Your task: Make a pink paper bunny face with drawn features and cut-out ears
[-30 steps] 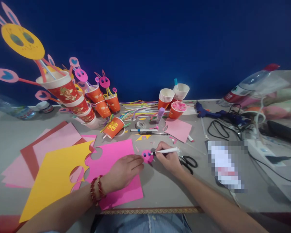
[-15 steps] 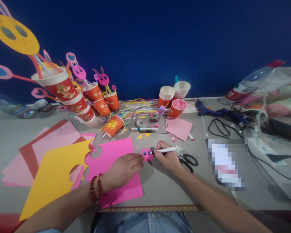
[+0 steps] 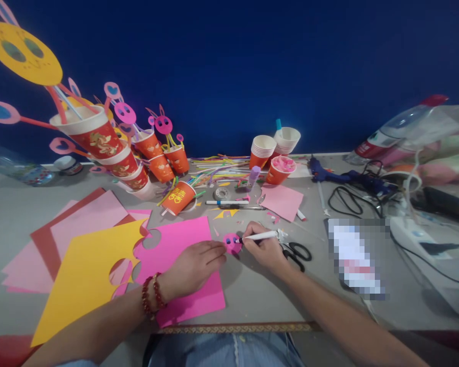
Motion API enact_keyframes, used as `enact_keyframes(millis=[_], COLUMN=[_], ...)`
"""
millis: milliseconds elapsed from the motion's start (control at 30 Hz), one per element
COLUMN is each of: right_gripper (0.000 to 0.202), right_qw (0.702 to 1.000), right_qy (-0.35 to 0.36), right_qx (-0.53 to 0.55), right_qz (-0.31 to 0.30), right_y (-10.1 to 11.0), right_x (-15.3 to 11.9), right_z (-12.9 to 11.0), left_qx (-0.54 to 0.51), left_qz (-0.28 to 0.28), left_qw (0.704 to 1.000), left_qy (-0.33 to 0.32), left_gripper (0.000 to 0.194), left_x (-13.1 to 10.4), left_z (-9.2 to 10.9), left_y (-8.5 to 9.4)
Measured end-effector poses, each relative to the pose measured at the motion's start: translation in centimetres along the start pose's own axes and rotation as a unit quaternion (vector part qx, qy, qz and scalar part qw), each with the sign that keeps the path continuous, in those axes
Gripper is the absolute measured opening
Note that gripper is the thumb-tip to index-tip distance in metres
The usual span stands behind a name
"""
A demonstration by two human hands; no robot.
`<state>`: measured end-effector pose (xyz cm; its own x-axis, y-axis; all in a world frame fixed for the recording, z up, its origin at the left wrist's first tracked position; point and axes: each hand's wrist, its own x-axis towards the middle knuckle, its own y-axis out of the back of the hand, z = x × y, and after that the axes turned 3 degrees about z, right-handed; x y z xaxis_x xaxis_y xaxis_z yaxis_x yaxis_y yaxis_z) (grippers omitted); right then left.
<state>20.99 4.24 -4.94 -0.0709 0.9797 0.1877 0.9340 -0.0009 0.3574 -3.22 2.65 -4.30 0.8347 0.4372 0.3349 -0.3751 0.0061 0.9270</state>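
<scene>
Tabletop point(image 3: 268, 300), side edges: two bottles point(image 3: 393, 127); between: one pink disc point(image 3: 231, 247), one pair of scissors point(image 3: 296, 256), apparently two mounted pink faces point(image 3: 163, 125).

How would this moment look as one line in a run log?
left hand: at edge of pink paper face | right hand: gripping white marker, tip at face | beside right hand: black-handled scissors
</scene>
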Motion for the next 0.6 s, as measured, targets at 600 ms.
enact_keyframes(millis=[600], right_gripper=[0.015], right_qw=[1.0], right_qy=[-0.014], right_qx=[0.003], right_qz=[0.007], right_y=[-0.06], right_x=[-0.04], right_z=[0.31], left_qx=[0.003], left_qz=[-0.003], left_qw=[1.0], left_qy=[-0.003], left_gripper=[0.037], left_x=[-0.03], left_z=[-0.02], left_y=[-0.04])
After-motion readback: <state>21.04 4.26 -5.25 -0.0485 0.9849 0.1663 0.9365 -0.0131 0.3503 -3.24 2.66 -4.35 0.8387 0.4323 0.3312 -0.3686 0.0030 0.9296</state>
